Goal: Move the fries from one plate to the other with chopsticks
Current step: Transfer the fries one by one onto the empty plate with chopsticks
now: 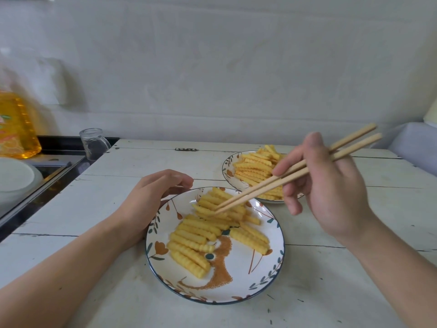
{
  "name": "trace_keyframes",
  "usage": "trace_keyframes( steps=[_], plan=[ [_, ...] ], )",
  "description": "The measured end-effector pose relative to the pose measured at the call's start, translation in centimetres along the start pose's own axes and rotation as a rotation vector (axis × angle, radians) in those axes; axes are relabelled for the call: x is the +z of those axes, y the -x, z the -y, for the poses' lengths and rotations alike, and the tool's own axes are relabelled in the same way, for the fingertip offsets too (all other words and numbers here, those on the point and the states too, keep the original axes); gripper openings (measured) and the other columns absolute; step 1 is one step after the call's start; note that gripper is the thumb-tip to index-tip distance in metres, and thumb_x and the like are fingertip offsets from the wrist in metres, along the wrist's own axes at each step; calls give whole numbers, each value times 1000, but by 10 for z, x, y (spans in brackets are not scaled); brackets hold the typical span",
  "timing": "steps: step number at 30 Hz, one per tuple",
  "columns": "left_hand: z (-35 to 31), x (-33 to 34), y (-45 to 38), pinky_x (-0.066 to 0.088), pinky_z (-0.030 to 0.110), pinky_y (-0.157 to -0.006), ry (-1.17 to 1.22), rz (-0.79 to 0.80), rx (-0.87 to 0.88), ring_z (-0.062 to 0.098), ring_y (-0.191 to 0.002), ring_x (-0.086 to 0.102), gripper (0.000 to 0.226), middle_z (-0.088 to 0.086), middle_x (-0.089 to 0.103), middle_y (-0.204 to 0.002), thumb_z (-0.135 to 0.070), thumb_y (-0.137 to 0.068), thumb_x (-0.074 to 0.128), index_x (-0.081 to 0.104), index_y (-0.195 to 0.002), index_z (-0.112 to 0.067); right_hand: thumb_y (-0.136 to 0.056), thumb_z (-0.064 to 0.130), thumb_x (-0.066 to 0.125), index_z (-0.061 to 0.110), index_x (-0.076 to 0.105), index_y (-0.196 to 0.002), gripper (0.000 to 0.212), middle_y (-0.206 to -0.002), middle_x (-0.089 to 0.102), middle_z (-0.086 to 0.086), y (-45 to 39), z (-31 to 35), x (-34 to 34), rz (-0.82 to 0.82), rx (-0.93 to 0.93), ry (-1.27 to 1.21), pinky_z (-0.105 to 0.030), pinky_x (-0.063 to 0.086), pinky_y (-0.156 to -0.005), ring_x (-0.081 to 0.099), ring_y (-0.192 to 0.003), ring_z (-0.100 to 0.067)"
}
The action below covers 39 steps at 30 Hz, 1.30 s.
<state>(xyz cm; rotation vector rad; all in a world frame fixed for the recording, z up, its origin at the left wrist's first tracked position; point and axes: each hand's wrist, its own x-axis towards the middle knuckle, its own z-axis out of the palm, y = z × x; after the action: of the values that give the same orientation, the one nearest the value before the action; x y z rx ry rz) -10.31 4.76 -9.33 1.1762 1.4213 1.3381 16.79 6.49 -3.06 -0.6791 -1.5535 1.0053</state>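
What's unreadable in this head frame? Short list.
- Far plate, head view: its near right part is hidden by the right hand and chopsticks.
- Chopstick tips: whether they pinch a fry in the near plate cannot be told.
- Oil bottle: cut by the left edge, label blurred.
- Left hand: fingertips hidden, plate contact unclear.

1. The left hand (pixel 151 197) lies low at the left, forearm stretched in from the lower left, its fingers (pixel 179 179) loosely curled and gripping nothing.
2. The right hand (pixel 331 190) is raised, forearm entering from the lower right, its fingers pinching the chopsticks (pixel 290 176).
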Motion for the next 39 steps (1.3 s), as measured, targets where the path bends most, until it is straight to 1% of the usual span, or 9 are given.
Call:
trace_keyframes(
  steps=[3,7,11,15,19,24,31,36,39],
  plan=[
    [0,0,0,55,55,-103,-4,1,0,32,-113,72,36,10,79,-111,-21,-107,50,83,-94,-16,-91,51,43,5,68,-69,57,-50,52,-10,4,-3,4,54,-5,52,-27,37,-38,47,-35,-25],
    [0,0,0,55,58,-104,-7,5,-4,31,-112,73,36,10,79,-111,-23,-108,50,83,-94,-17,-92,44,49,8,67,-68,47,-50,49,-7,1,0,-3,10,-43,72,-24,34,-37,42,-35,-22],
    [0,-1,1,55,58,-104,-8,6,-8,32,-111,73,36,10,79,-111,-24,-108,50,83,-94,-17,-99,38,50,14,65,-68,42,-51,46,-3,-10,0,-15,-179,-118,85,-19,30,-38,40,-38,-14],
    [-1,1,1,55,55,-103,-14,0,-4,32,-112,73,36,9,79,-109,-23,-108,50,83,-93,-18,-106,35,47,21,63,-74,38,-53,45,5,-22,-12,-40,-361,-176,262,-24,34,-45,43,-47,-9],
    [-1,1,2,55,56,-102,-6,-3,-5,34,-112,73,36,11,79,-109,-21,-108,50,83,-92,-16,-106,34,46,13,65,-75,42,-56,47,-12,-23,-20,-46,-294,-147,306,-20,36,-40,44,-40,-10],
    [-1,1,1,54,60,-105,-10,5,-2,34,-113,72,37,11,79,-111,-22,-109,50,83,-93,-17,-98,51,44,26,66,-78,39,-58,52,-9,-20,-27,-39,-218,-240,430,-23,40,-46,49,-46,-8],
    [-1,1,1,55,57,-105,-13,2,-1,32,-112,73,37,10,79,-109,-21,-109,50,83,-92,-17,-98,55,41,27,66,-82,41,-60,54,-6,-20,-30,-40,-179,-273,538,-44,43,-49,51,-49,-25],
    [-1,1,1,55,57,-104,-11,3,-1,33,-112,73,37,10,79,-110,-22,-108,50,83,-92,-17,-96,54,42,25,64,-78,40,-62,54,-13,-18,-27,-34,-187,-244,408,-32,44,-44,54,-45,-24],
    [-2,1,2,55,55,-102,-9,-2,-2,32,-110,73,36,10,79,-108,-22,-108,51,83,-91,-17,-102,54,42,14,63,-76,52,-55,53,-11,-17,-20,-31,-258,-201,217,-32,42,-41,55,-41,-28]
  ],
)
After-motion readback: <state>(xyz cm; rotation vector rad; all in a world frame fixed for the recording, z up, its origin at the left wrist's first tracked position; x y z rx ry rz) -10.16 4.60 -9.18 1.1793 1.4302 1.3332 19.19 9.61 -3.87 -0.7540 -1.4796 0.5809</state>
